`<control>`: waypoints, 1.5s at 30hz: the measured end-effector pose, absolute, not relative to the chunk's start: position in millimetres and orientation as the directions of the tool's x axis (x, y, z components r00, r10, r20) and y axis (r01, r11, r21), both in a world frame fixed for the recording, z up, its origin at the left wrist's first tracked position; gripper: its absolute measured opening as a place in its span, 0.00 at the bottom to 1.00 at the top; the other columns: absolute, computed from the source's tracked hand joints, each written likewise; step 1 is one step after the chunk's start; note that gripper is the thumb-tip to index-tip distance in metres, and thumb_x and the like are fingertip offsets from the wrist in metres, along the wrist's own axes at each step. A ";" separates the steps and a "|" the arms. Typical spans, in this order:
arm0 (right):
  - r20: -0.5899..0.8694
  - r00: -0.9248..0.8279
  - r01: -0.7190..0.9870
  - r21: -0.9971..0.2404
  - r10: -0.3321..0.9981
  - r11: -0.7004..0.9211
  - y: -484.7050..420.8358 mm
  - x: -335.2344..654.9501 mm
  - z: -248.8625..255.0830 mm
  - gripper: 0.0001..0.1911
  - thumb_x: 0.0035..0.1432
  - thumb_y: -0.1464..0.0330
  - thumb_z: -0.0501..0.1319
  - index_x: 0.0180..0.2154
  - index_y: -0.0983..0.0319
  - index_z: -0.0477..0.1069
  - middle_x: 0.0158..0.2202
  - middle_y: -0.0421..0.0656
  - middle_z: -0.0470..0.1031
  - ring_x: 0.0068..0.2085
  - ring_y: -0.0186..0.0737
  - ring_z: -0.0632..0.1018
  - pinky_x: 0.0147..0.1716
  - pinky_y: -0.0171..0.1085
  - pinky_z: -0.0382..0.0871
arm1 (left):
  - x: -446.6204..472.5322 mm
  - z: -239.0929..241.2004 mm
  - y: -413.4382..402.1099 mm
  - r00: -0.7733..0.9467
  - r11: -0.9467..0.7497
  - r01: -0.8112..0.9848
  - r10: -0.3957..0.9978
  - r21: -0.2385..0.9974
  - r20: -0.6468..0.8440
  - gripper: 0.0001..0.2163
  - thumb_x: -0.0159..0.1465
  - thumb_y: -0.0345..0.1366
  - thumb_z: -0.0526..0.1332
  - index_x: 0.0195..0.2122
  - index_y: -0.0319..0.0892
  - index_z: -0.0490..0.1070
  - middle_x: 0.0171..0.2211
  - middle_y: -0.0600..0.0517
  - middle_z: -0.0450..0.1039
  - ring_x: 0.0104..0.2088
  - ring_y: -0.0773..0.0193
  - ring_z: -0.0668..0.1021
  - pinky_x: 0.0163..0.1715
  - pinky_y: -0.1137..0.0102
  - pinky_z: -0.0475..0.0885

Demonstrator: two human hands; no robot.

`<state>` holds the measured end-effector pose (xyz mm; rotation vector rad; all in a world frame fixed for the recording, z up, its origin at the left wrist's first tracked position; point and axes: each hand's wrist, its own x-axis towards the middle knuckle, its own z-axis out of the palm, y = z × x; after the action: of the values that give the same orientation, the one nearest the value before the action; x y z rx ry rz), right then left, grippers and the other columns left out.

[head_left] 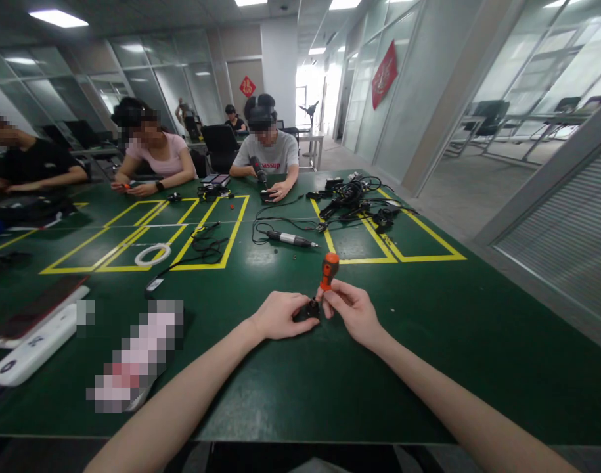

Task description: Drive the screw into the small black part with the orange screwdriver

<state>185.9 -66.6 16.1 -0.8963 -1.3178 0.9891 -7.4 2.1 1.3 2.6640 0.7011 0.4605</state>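
Observation:
My left hand (284, 315) rests on the green table, its thumb and fingers closed around a small black part (312, 307) whose kind I cannot make out. Just to the right, my right hand (352, 312) pinches a screwdriver (330, 268) with an orange and grey handle, held nearly upright with the handle on top. The screwdriver's lower end is close to the black part; my fingers hide whether the tip touches it.
Beyond my hands lies a grey and black electric screwdriver (291, 239) with a cord. Black cables (352, 197) are heaped at the back right. A white cable coil (153, 254) and a white power strip (37, 345) are on the left. Several people sit across the table.

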 end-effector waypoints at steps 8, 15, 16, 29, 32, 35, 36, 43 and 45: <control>0.344 0.088 -0.051 -0.936 0.935 0.349 -65.9 187.4 12.5 0.21 0.57 0.49 0.73 0.32 0.59 0.74 0.27 0.42 0.80 0.23 0.35 0.74 0.26 0.37 0.75 | -6.6 0.5 2.8 0.822 -0.813 0.413 0.527 0.410 0.217 0.15 0.67 0.46 0.65 0.31 0.43 0.67 0.26 0.57 0.70 0.26 0.68 0.72 0.28 0.72 0.58; 0.362 0.038 -0.054 -0.930 0.931 0.364 -64.8 186.0 12.4 0.24 0.61 0.46 0.68 0.32 0.60 0.78 0.27 0.44 0.80 0.22 0.35 0.74 0.23 0.37 0.72 | -6.4 0.2 2.1 0.822 -0.824 0.416 0.522 0.385 0.228 0.15 0.67 0.45 0.66 0.30 0.43 0.66 0.26 0.57 0.70 0.26 0.68 0.73 0.28 0.72 0.59; 0.363 0.034 -0.066 -0.929 0.931 0.364 -64.9 185.4 11.7 0.24 0.62 0.46 0.68 0.33 0.60 0.77 0.27 0.44 0.81 0.22 0.35 0.74 0.23 0.37 0.73 | -6.4 0.1 2.2 0.823 -0.825 0.415 0.521 0.384 0.228 0.14 0.67 0.45 0.66 0.30 0.43 0.67 0.26 0.57 0.71 0.27 0.68 0.73 0.28 0.72 0.59; 0.366 0.058 -0.097 -0.924 0.929 0.370 -63.5 182.5 9.4 0.23 0.62 0.46 0.68 0.34 0.60 0.76 0.27 0.43 0.80 0.21 0.34 0.74 0.23 0.36 0.72 | -8.8 -1.2 3.0 0.824 -0.823 0.418 0.522 0.384 0.222 0.14 0.67 0.45 0.66 0.31 0.42 0.68 0.26 0.57 0.71 0.26 0.68 0.72 0.27 0.72 0.58; 0.368 0.067 -0.115 -0.920 0.927 0.373 -64.6 181.6 10.1 0.22 0.59 0.47 0.71 0.34 0.59 0.75 0.26 0.41 0.79 0.21 0.34 0.74 0.23 0.35 0.72 | -8.6 -1.4 3.4 0.825 -0.824 0.415 0.520 0.385 0.222 0.13 0.67 0.46 0.66 0.32 0.42 0.69 0.26 0.57 0.71 0.26 0.68 0.72 0.28 0.73 0.59; 0.356 0.094 -0.082 -0.928 0.930 0.363 -66.6 180.9 12.9 0.20 0.57 0.50 0.73 0.32 0.59 0.73 0.24 0.39 0.78 0.21 0.34 0.73 0.23 0.35 0.72 | -8.1 -0.7 3.2 0.826 -0.825 0.414 0.518 0.385 0.221 0.13 0.67 0.46 0.65 0.32 0.43 0.69 0.26 0.57 0.70 0.26 0.68 0.72 0.28 0.73 0.59; 0.355 0.102 -0.054 -0.931 0.929 0.361 -67.1 181.1 14.1 0.20 0.57 0.50 0.73 0.31 0.59 0.73 0.24 0.40 0.78 0.21 0.34 0.73 0.23 0.35 0.72 | -7.9 -0.2 3.0 0.825 -0.824 0.416 0.519 0.384 0.221 0.13 0.67 0.46 0.65 0.32 0.43 0.69 0.26 0.57 0.70 0.26 0.68 0.71 0.27 0.73 0.59; 0.352 0.131 0.041 -0.936 0.927 0.350 -66.8 187.2 15.2 0.18 0.53 0.52 0.75 0.30 0.61 0.80 0.22 0.40 0.76 0.17 0.31 0.66 0.15 0.34 0.63 | -7.1 2.5 1.9 0.823 -0.819 0.426 0.527 0.383 0.212 0.16 0.67 0.47 0.65 0.30 0.43 0.67 0.25 0.57 0.70 0.25 0.68 0.71 0.27 0.72 0.58; 0.335 0.131 0.019 -0.942 0.933 0.335 -66.4 188.8 13.7 0.20 0.55 0.51 0.74 0.33 0.61 0.81 0.25 0.43 0.80 0.16 0.31 0.66 0.14 0.34 0.63 | -6.9 2.6 1.8 0.822 -0.818 0.427 0.529 0.386 0.211 0.15 0.68 0.47 0.65 0.30 0.43 0.68 0.25 0.57 0.70 0.26 0.68 0.72 0.27 0.72 0.59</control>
<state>188.8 -66.4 13.7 -1.0121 -1.2527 0.8635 -6.9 1.8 2.6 2.6829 0.7243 0.4456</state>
